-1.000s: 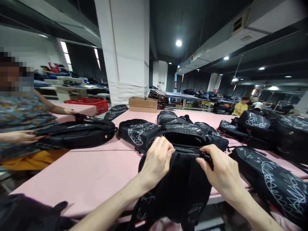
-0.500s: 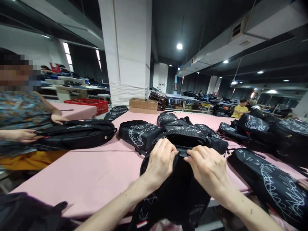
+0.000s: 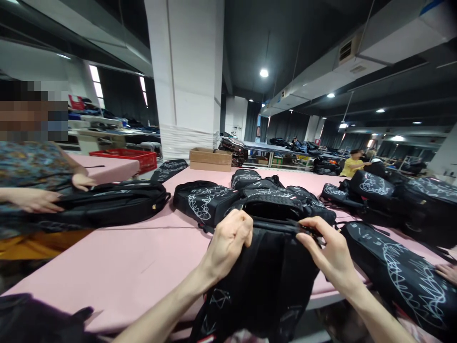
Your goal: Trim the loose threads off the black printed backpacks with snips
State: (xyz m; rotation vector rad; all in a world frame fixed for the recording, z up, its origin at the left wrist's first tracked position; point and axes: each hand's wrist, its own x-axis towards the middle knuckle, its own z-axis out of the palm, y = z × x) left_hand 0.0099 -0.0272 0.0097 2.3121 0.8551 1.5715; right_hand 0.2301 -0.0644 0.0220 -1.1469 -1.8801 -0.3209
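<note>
A black backpack (image 3: 266,281) hangs over the near edge of the pink table (image 3: 143,257), its top opening facing me. My left hand (image 3: 228,243) is closed on the left part of the bag's top rim. My right hand (image 3: 328,255) pinches the right part of that rim, at what looks like the zipper line. The two hands hold the rim stretched between them. What sits under my fingertips is too small to make out.
Several black backpacks with white line drawings (image 3: 207,200) lie behind and to the right (image 3: 403,271). On the left a person's hands (image 3: 34,200) rest on another black bag (image 3: 110,202). A cardboard box (image 3: 210,159), a red crate (image 3: 123,155) and a white pillar (image 3: 185,76) stand beyond. Another person's fingers (image 3: 446,271) show at the right edge.
My right hand slid left along the rim until it met my left hand, then moved back out to the right. My left hand kept its grip. The person on the left shifted a hand on the bag.
</note>
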